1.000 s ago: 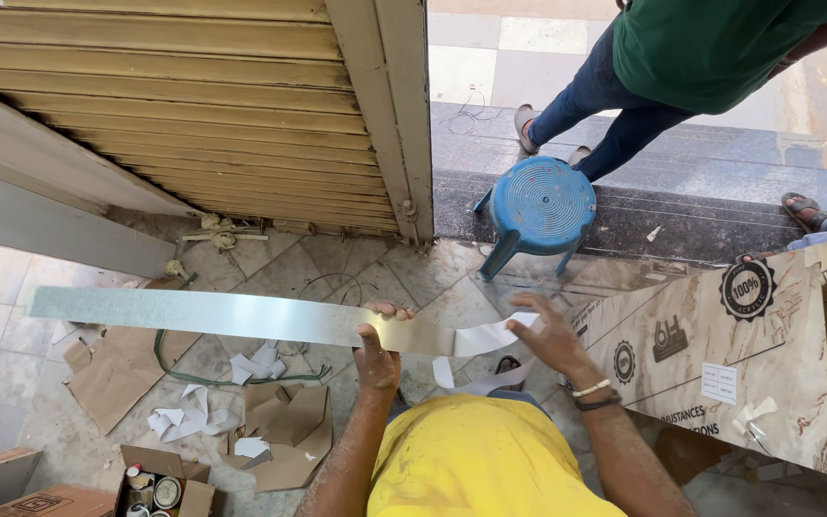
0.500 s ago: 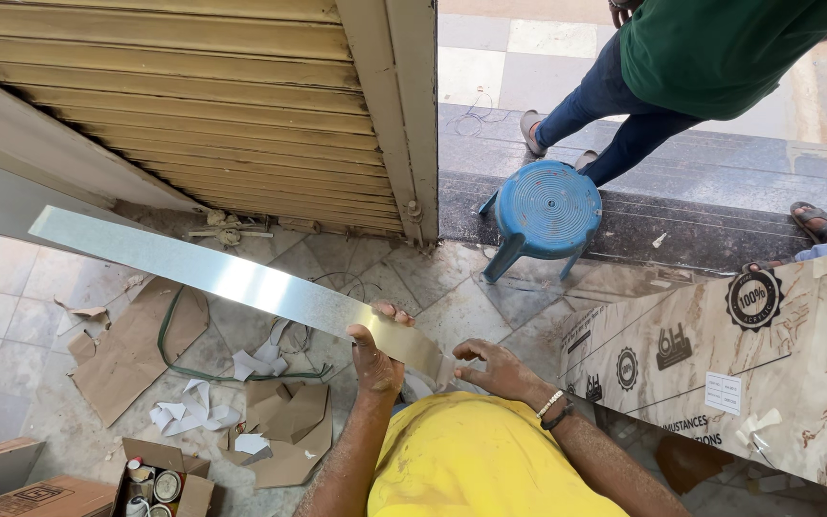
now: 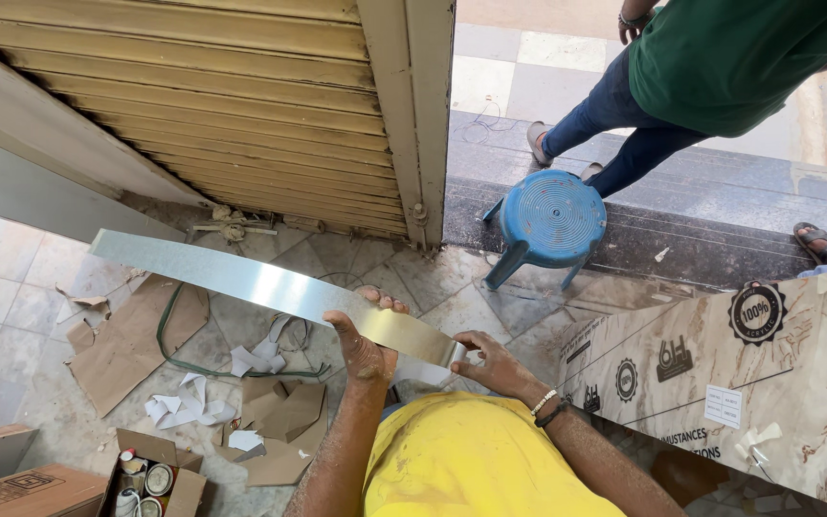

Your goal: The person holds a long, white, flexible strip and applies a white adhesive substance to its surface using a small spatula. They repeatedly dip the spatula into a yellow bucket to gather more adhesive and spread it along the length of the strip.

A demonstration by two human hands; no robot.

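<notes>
A long shiny metal strip (image 3: 241,280) slants from the upper left down to the middle of the view. My left hand (image 3: 364,343) grips it from below near its right end, fingers curled over the top edge. My right hand (image 3: 485,358) pinches the strip's right tip between thumb and fingers; a bracelet and a dark band sit on that wrist. My yellow shirt (image 3: 476,460) fills the bottom centre.
A blue plastic stool (image 3: 549,222) stands by a dark stone step. A person in a green top and jeans (image 3: 710,67) stands beyond it. A rolling shutter (image 3: 193,105), cardboard scraps (image 3: 126,335), paper bits, a box of tins (image 3: 145,479) and a marble-patterned sheet (image 3: 720,383) lie around.
The strip has swung from level to slanting, its left end rising, then shifted right. My right hand has moved in from the side and now pinches the strip's right tip.
</notes>
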